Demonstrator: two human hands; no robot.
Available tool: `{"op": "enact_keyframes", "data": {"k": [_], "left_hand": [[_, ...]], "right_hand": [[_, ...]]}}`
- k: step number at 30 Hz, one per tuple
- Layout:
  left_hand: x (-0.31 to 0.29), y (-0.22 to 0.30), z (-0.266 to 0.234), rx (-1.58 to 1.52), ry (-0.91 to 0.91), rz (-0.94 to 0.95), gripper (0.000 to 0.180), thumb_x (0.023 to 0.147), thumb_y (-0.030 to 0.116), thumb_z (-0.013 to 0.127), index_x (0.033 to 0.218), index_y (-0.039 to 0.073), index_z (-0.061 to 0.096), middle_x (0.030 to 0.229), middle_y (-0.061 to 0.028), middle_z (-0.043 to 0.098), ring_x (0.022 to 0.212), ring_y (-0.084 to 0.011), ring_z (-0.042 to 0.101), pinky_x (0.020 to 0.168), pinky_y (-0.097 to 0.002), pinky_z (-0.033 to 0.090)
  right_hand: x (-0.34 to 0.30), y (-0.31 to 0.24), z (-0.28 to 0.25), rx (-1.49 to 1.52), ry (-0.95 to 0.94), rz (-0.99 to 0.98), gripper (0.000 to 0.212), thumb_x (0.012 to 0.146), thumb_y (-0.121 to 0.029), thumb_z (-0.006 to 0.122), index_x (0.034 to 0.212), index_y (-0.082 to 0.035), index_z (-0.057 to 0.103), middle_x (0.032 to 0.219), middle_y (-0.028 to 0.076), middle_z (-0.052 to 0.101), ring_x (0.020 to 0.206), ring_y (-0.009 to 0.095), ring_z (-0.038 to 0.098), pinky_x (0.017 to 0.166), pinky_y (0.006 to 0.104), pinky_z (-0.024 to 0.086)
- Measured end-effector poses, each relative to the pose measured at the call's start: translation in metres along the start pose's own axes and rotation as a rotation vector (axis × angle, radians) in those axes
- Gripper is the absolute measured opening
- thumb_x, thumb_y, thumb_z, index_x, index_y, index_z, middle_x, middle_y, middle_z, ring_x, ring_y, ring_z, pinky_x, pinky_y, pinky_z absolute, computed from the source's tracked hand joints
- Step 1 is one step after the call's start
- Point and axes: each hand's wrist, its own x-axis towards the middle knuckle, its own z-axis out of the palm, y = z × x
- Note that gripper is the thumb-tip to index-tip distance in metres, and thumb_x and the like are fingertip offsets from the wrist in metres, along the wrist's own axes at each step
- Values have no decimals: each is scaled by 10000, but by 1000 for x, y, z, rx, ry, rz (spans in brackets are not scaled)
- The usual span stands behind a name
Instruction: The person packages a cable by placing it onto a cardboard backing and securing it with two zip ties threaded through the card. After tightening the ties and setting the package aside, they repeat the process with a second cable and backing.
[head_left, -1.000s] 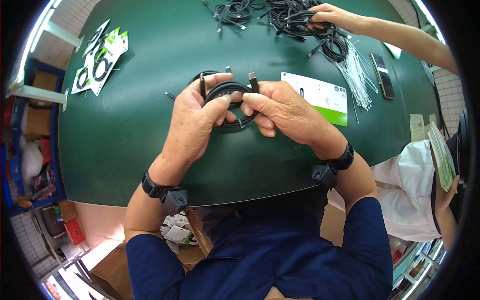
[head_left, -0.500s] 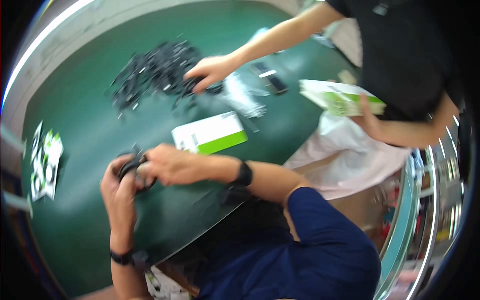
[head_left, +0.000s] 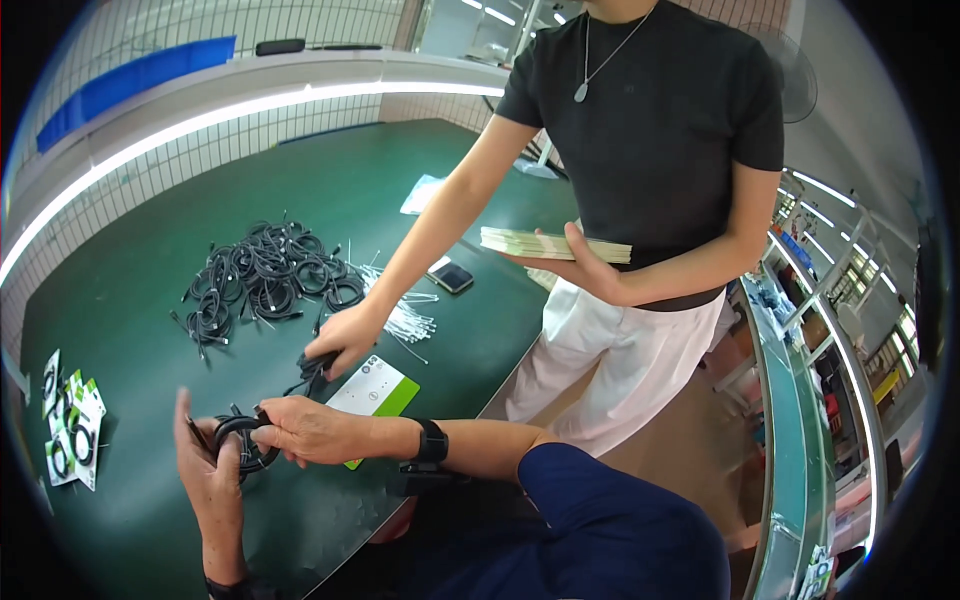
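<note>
A coiled black cable (head_left: pixel 240 446) is held over the near left of the table between my two hands. My left hand (head_left: pixel 213 490) has the coil between its thumb and fingers, with one finger sticking up. From the right, my right hand (head_left: pixel 315 428) pinches the coil, its fingertips closed on it. Just beyond, a white and green card (head_left: pixel 380 392) lies partly behind my right wrist. Close to it, a co-worker's hand (head_left: pixel 350 332) grips more black cable (head_left: pixel 312 370) above the table.
A heap of coiled black cables (head_left: pixel 270 265) lies farther back, beside white zip ties (head_left: pixel 408 315) and a phone (head_left: pixel 452 276). Packaged cables (head_left: pixel 75 430) lie at the left edge. A co-worker stands at the right, holding a stack of cards (head_left: pixel 555 246) in the other hand.
The view has tilted up. The co-worker's hand has moved from the heap toward me with black cable in it. My hands still hold the coil.
</note>
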Motion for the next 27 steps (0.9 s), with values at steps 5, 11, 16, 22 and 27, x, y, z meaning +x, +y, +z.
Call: {"op": "enact_keyframes", "data": {"k": [5,11,16,22,27], "left_hand": [[-43,57,-21,439,83,532,706,841,-15,692,1512,-38,471,1312,-184,594,1183,-303,592,939,-402,502],[-92,72,35,819,-219,664,833,825,99,822,1543,-51,428,1307,-245,577,1171,-430,576,996,-487,488],[-118,49,46,729,-124,511,878,817,96,849,1572,-10,412,1329,-215,565,1159,-396,585,953,-437,532],[-136,39,48,782,-164,488,974,718,122,924,1555,-10,445,1288,-229,588,1142,-380,614,886,-429,557],[-144,27,48,721,-210,527,912,732,81,900,1537,-5,478,1235,-205,631,1074,-362,654,852,-403,575]], "right_hand": [[-21,-29,5,76,64,20,336,1112,-311,548,957,-16,594,756,21,577,609,91,591,546,258,514],[-37,-35,11,27,108,-159,368,1106,-293,544,874,-17,620,654,41,624,521,120,602,486,278,481],[-69,-32,30,331,78,35,359,1124,-288,530,909,-21,636,745,10,618,620,77,582,523,249,473],[-92,-15,42,389,55,62,324,1116,-274,559,960,-12,668,743,-3,624,592,45,551,517,203,453],[-103,-1,37,386,17,170,271,1097,-246,600,977,-15,677,733,-8,624,572,39,539,509,197,442]]}}
